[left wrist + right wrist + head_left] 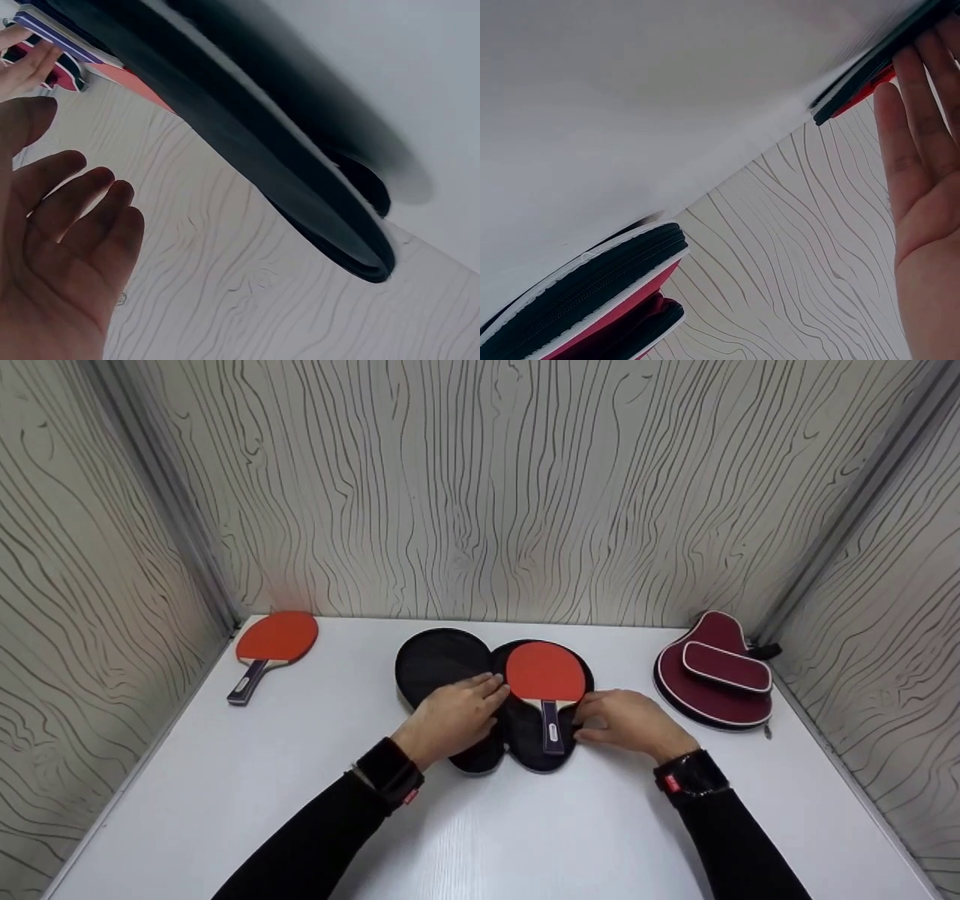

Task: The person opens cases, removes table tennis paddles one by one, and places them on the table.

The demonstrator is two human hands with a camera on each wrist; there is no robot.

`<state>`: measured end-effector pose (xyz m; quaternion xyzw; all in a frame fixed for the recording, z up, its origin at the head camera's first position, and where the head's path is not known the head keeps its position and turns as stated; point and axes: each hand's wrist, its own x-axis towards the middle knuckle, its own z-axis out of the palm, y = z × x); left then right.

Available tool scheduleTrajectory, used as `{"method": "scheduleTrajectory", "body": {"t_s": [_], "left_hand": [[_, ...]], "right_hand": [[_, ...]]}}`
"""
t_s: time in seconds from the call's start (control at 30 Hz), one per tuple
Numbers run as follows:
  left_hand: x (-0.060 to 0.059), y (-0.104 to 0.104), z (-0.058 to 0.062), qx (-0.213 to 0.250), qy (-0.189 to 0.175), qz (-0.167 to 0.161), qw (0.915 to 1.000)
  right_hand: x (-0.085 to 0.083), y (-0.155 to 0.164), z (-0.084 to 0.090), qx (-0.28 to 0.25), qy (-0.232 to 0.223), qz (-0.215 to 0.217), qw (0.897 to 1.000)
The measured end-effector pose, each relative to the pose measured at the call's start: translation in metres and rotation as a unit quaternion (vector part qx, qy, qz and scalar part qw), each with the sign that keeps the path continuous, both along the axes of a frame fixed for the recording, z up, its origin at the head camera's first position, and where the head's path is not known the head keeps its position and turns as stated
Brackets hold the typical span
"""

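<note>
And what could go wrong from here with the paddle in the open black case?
The paddle looks unsecured, so it might slide if the case tilts. The left grip, over the case's left half, could hinder lifting that side. The right grip, beside the handle, might nudge it askew.

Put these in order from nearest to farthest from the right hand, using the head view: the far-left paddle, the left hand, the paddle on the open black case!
1. Paddle on the open black case: just left of the right hand.
2. Left hand: past that paddle.
3. Far-left paddle: alone.
</note>
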<state>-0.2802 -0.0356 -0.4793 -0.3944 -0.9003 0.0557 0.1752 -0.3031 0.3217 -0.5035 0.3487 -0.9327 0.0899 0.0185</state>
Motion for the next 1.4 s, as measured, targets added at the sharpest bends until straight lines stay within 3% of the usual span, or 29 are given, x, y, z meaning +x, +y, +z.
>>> {"method": "scheduleTrajectory", "body": {"t_s": [0.33, 0.7, 0.97, 1.2, 1.4], "left_hand": [[0.007, 0.034, 0.000, -0.067, 0.024, -0.020, 0.9972], [0.013, 0.066, -0.008, -0.181, 0.050, -0.066, 0.9801], [0.010, 0.080, -0.021, -0.185, 0.109, -0.093, 0.9723], [0.010, 0.089, -0.025, -0.201, 0.122, -0.107, 0.9661], [0.009, 0.089, -0.029, -0.191, 0.164, -0.126, 0.9595]], "right_hand": [[0.000, -0.002, 0.000, 0.003, 0.005, -0.003, 1.000], [-0.001, -0.001, 0.002, 0.014, -0.008, -0.011, 1.000], [0.000, -0.001, 0.002, 0.010, -0.019, -0.016, 1.000], [-0.001, 0.000, 0.003, 0.014, -0.010, -0.005, 1.000], [0.001, 0.000, 0.005, 0.014, -0.012, -0.002, 1.000]]}}
